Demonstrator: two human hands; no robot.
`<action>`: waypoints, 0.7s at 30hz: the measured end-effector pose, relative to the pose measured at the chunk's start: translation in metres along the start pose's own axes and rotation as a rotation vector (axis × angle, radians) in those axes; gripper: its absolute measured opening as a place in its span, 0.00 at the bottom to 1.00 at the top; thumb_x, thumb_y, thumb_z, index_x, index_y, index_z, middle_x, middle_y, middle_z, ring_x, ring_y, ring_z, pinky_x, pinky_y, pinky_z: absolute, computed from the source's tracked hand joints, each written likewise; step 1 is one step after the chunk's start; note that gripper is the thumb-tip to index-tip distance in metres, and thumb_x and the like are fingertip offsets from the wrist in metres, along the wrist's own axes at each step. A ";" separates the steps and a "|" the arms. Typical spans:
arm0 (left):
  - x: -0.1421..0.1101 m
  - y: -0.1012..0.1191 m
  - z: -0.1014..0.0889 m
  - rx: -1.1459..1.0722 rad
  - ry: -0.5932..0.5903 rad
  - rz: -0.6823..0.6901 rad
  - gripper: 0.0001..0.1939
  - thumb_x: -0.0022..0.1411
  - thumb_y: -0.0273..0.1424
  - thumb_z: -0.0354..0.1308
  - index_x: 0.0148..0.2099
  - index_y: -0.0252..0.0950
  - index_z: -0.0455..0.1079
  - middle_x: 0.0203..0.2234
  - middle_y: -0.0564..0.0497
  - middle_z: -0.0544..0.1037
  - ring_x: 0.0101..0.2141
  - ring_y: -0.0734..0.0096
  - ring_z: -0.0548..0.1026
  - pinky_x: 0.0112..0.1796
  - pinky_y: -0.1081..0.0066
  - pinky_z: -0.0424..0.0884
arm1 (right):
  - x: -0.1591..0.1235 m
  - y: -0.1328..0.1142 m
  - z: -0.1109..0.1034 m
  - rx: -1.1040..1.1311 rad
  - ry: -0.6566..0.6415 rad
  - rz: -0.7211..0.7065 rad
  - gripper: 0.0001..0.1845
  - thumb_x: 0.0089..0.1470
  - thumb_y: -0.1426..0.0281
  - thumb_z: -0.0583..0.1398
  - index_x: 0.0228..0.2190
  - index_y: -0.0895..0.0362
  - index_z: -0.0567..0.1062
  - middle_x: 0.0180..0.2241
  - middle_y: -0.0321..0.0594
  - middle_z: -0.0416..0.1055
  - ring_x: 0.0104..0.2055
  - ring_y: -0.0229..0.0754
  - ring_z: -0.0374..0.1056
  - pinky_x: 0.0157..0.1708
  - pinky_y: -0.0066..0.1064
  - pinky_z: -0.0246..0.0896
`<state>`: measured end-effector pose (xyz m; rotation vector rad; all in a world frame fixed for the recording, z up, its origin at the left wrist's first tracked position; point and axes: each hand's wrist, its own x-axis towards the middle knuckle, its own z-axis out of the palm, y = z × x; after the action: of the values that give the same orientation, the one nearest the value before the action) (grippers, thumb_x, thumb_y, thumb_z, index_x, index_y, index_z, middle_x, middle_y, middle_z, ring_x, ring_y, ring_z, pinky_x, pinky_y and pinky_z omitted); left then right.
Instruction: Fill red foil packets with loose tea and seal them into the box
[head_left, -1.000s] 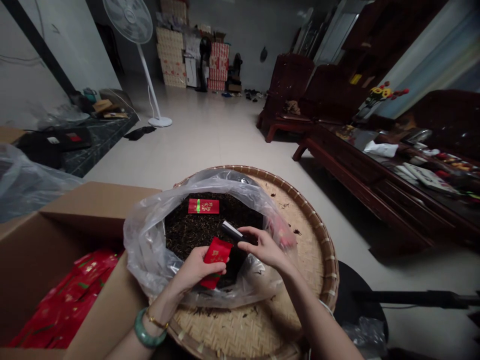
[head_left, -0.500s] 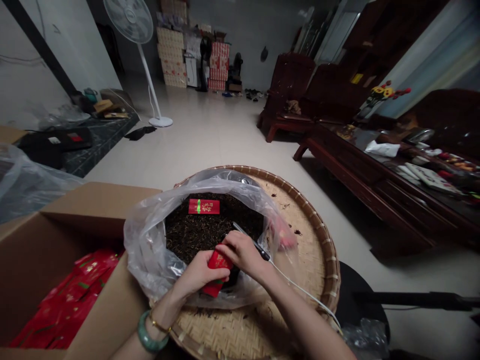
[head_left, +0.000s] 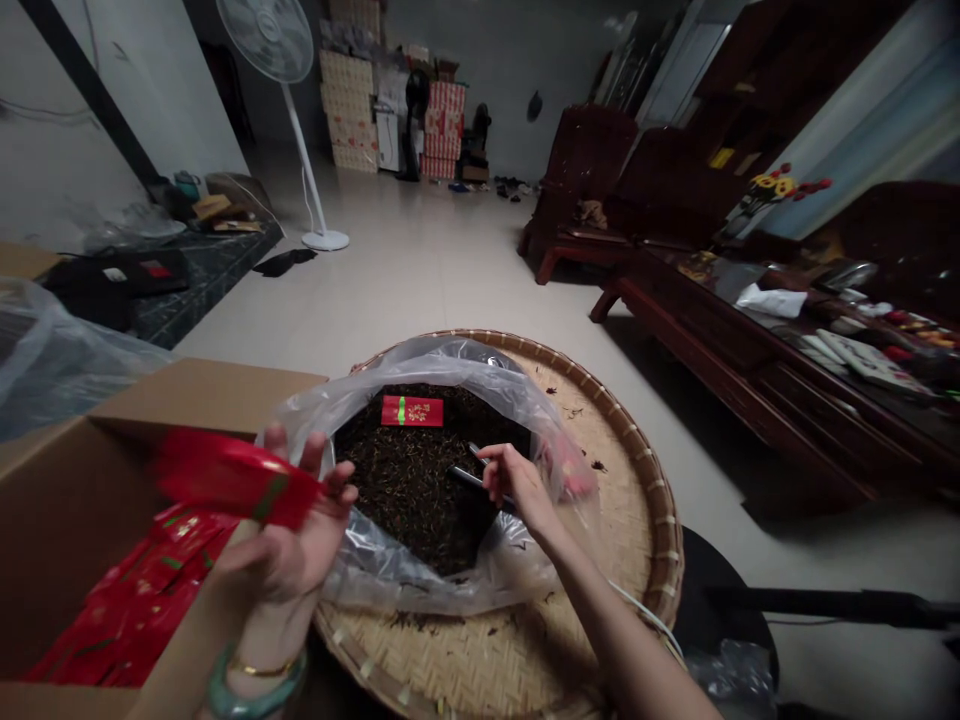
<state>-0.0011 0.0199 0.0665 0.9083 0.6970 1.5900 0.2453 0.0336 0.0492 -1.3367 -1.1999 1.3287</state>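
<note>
My left hand (head_left: 300, 540) is open, palm up and fingers spread, beside the cardboard box. A red packet (head_left: 240, 480) with a green band, smeared by motion, is over its palm and fingers and reaches above the box. My right hand (head_left: 517, 485) curls its fingers round a slim corded tool (head_left: 466, 477) with two silver arms apart, its handle mostly hidden. Below lies a clear plastic bag (head_left: 300, 410) of dark, dry, tea-like leaves (head_left: 405, 490). Another red packet (head_left: 412, 411) rests flat on the leaves.
The bag sits on a round woven bamboo tray (head_left: 630, 480). At left, the open cardboard box (head_left: 202, 385) holds many red packets (head_left: 142, 600). A white cord (head_left: 645, 610) crosses the tray. Dark wooden furniture (head_left: 720, 350) stands right, a white fan (head_left: 304, 160) farther back.
My left hand has swung left from over the bag and opened, the red packet moving toward the box. My right hand has left the packet for the tool, whose two arms now show apart.
</note>
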 end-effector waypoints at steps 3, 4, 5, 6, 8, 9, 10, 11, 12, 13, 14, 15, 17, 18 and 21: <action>0.014 0.001 0.006 0.318 -0.275 0.001 0.50 0.39 0.56 0.65 0.63 0.55 0.51 0.57 0.48 0.68 0.47 0.54 0.73 0.40 0.63 0.73 | 0.001 0.005 0.001 -0.125 -0.036 -0.001 0.32 0.57 0.45 0.42 0.37 0.58 0.71 0.22 0.35 0.65 0.20 0.35 0.61 0.18 0.26 0.54; 0.021 -0.003 0.009 0.547 -0.349 -0.046 0.39 0.48 0.48 0.64 0.61 0.50 0.57 0.56 0.46 0.67 0.49 0.55 0.72 0.43 0.61 0.72 | 0.001 0.006 0.001 -0.234 -0.054 -0.030 0.30 0.59 0.48 0.43 0.36 0.58 0.72 0.22 0.36 0.66 0.22 0.36 0.62 0.20 0.27 0.56; 0.031 -0.010 0.011 0.786 -0.392 -0.032 0.27 0.54 0.43 0.61 0.55 0.45 0.66 0.56 0.45 0.68 0.49 0.55 0.71 0.45 0.59 0.71 | 0.000 0.007 0.002 -0.376 -0.069 -0.076 0.26 0.60 0.52 0.44 0.34 0.57 0.72 0.24 0.37 0.68 0.25 0.38 0.64 0.25 0.28 0.59; 0.042 -0.017 0.013 1.009 -0.423 0.020 0.18 0.58 0.38 0.58 0.50 0.42 0.71 0.55 0.45 0.69 0.51 0.55 0.69 0.49 0.56 0.68 | -0.001 0.008 0.002 -0.543 -0.073 -0.133 0.22 0.61 0.57 0.47 0.34 0.57 0.73 0.26 0.39 0.70 0.30 0.40 0.66 0.30 0.30 0.61; 0.068 -0.030 0.015 1.346 -0.423 0.131 0.15 0.61 0.30 0.53 0.49 0.38 0.71 0.53 0.43 0.70 0.53 0.55 0.66 0.54 0.54 0.61 | -0.003 0.010 0.003 -0.891 -0.035 -0.236 0.12 0.59 0.64 0.53 0.36 0.57 0.74 0.35 0.44 0.72 0.40 0.46 0.65 0.40 0.36 0.61; 0.081 -0.036 0.016 1.492 -0.421 0.145 0.16 0.60 0.28 0.53 0.51 0.35 0.71 0.53 0.40 0.69 0.54 0.53 0.65 0.54 0.55 0.60 | -0.003 0.012 0.003 -1.042 0.002 -0.258 0.11 0.56 0.67 0.57 0.40 0.57 0.74 0.40 0.47 0.71 0.44 0.49 0.64 0.43 0.39 0.60; 0.093 -0.041 0.016 1.628 -0.420 0.143 0.17 0.60 0.26 0.53 0.52 0.34 0.70 0.53 0.39 0.69 0.54 0.51 0.64 0.53 0.56 0.61 | -0.004 0.015 0.002 -1.165 0.039 -0.254 0.16 0.53 0.69 0.60 0.45 0.58 0.72 0.43 0.50 0.69 0.46 0.52 0.62 0.44 0.41 0.60; 0.102 -0.045 0.017 1.736 -0.436 0.132 0.18 0.59 0.26 0.53 0.52 0.34 0.70 0.52 0.38 0.70 0.53 0.49 0.64 0.51 0.55 0.62 | -0.004 0.017 0.001 -1.260 0.066 -0.230 0.23 0.50 0.70 0.62 0.49 0.58 0.69 0.46 0.52 0.68 0.47 0.54 0.61 0.43 0.42 0.60; 0.110 -0.047 0.019 1.774 -0.441 0.128 0.18 0.58 0.25 0.54 0.51 0.34 0.71 0.49 0.38 0.72 0.52 0.48 0.64 0.49 0.55 0.63 | -0.003 0.020 0.000 -1.327 0.082 -0.195 0.29 0.48 0.71 0.63 0.53 0.59 0.66 0.46 0.54 0.67 0.47 0.55 0.61 0.42 0.43 0.61; 0.115 -0.049 0.020 1.803 -0.445 0.124 0.18 0.57 0.25 0.55 0.50 0.35 0.72 0.46 0.38 0.73 0.50 0.47 0.65 0.47 0.55 0.63 | -0.002 0.022 -0.001 -1.369 0.081 -0.160 0.32 0.48 0.72 0.63 0.55 0.60 0.64 0.46 0.54 0.67 0.46 0.55 0.62 0.42 0.42 0.61; 0.118 -0.050 0.022 1.813 -0.446 0.123 0.17 0.56 0.25 0.56 0.48 0.35 0.73 0.44 0.39 0.74 0.49 0.46 0.65 0.46 0.55 0.63 | -0.001 0.023 -0.003 -1.390 0.072 -0.131 0.33 0.48 0.72 0.63 0.55 0.60 0.62 0.45 0.54 0.68 0.45 0.54 0.63 0.41 0.42 0.62; 0.120 -0.050 0.022 1.813 -0.444 0.124 0.15 0.55 0.25 0.57 0.46 0.36 0.74 0.42 0.39 0.74 0.48 0.47 0.65 0.46 0.56 0.63 | 0.000 0.024 -0.006 -1.393 0.057 -0.115 0.33 0.48 0.72 0.63 0.56 0.61 0.62 0.45 0.53 0.68 0.44 0.53 0.64 0.41 0.42 0.62; 0.120 -0.049 0.022 1.815 -0.442 0.120 0.13 0.54 0.25 0.58 0.42 0.38 0.76 0.40 0.41 0.75 0.46 0.48 0.66 0.44 0.57 0.63 | 0.003 0.025 -0.011 -1.364 0.051 -0.121 0.33 0.48 0.72 0.62 0.56 0.63 0.61 0.45 0.53 0.68 0.43 0.52 0.65 0.41 0.41 0.63; 0.119 -0.047 0.021 1.808 -0.446 0.115 0.11 0.54 0.26 0.59 0.40 0.39 0.77 0.38 0.42 0.76 0.45 0.49 0.67 0.43 0.59 0.63 | 0.004 0.025 -0.014 -1.344 0.074 -0.134 0.33 0.49 0.72 0.62 0.56 0.63 0.61 0.45 0.53 0.68 0.44 0.52 0.65 0.42 0.41 0.63; 0.114 -0.042 0.014 1.780 -0.457 0.092 0.08 0.55 0.30 0.58 0.38 0.40 0.78 0.33 0.45 0.79 0.40 0.54 0.71 0.39 0.64 0.64 | 0.007 0.024 -0.021 -1.281 0.240 -0.177 0.32 0.51 0.74 0.60 0.57 0.63 0.60 0.47 0.55 0.67 0.48 0.53 0.64 0.46 0.44 0.62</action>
<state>0.0238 0.1393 0.0604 2.4238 1.7187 0.3816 0.2670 0.0376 0.0252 -2.0590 -2.0277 0.1154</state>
